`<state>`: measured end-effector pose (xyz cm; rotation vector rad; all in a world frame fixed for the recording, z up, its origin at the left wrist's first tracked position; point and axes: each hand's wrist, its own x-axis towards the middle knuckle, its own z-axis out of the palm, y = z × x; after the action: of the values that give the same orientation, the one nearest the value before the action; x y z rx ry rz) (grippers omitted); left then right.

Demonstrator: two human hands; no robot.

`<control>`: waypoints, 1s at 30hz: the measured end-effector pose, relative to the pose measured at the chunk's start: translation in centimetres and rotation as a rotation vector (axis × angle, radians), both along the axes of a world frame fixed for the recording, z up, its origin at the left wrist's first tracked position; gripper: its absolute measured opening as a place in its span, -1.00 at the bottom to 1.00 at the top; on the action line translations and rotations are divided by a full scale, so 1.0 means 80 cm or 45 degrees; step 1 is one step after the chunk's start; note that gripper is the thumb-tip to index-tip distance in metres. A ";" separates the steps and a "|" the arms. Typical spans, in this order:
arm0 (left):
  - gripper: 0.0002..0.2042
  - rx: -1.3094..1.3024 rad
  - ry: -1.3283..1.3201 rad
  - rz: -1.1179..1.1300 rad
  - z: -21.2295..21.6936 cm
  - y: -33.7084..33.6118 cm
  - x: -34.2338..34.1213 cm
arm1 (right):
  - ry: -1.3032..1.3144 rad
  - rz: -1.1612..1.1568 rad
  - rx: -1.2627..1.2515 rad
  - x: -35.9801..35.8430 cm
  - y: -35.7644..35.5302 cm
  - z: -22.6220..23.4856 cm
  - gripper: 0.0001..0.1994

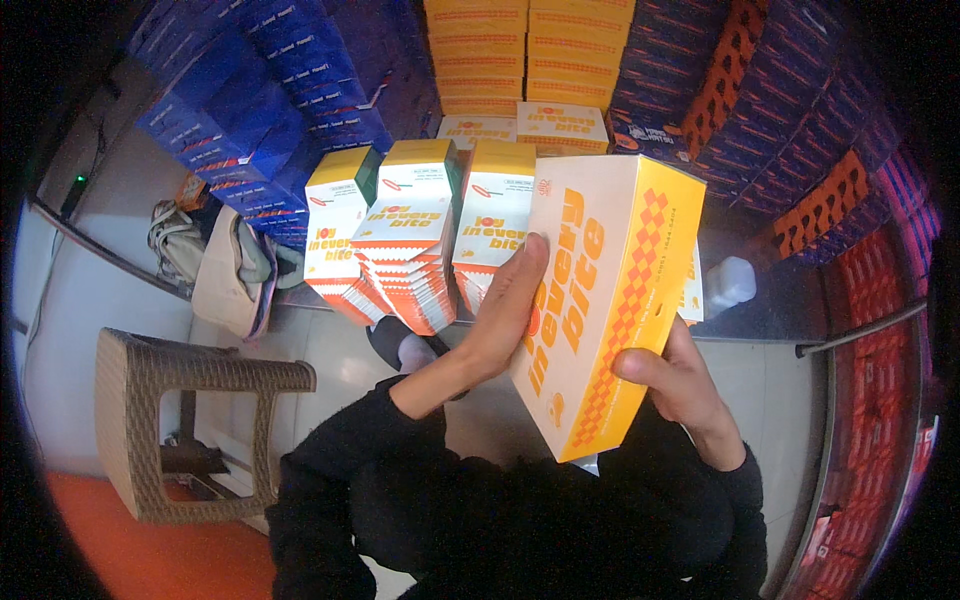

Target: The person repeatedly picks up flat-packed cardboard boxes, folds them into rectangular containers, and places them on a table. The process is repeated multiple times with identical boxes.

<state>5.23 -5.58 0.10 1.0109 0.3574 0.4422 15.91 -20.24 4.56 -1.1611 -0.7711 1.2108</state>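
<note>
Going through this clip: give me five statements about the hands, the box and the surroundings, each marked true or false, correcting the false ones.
1. The left hand and right hand hold the same yellow-and-white box. True.
2. That box's yellow side is plain. False: it bears an orange checked pattern.
3. A brown stool is on the person's left. True.
4. The person's sleeves are white. False: the sleeves are black.
5. Stacked blue boxes show at the picture's upper left. True.
</note>
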 end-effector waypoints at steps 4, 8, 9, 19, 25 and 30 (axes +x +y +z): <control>-0.46 0.103 0.146 -0.027 -0.006 0.002 -0.005 | -0.839 -0.312 0.227 0.002 -0.002 0.005 -0.11; -0.44 0.205 0.309 -0.246 -0.016 -0.010 -0.013 | -2.204 -0.210 0.640 0.009 -0.026 0.031 -0.12; -0.44 0.132 0.327 -0.346 -0.018 -0.016 -0.013 | -2.413 -0.035 0.583 0.005 -0.037 0.034 -0.28; -0.26 0.115 0.364 -1.044 -0.027 -0.012 -0.015 | -2.541 0.562 0.316 -0.007 -0.070 0.066 -0.56; -0.25 0.567 0.734 -0.737 -0.055 -0.011 -0.010 | -2.452 0.568 0.443 -0.028 -0.039 0.065 -0.57; -0.26 -0.294 0.332 -0.849 -0.084 0.002 -0.023 | -2.199 0.862 0.355 0.013 0.012 0.121 -0.47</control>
<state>3.42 -5.45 -6.62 0.8999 0.2745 -0.3292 16.94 -19.31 14.25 -1.6022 -2.6522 0.2253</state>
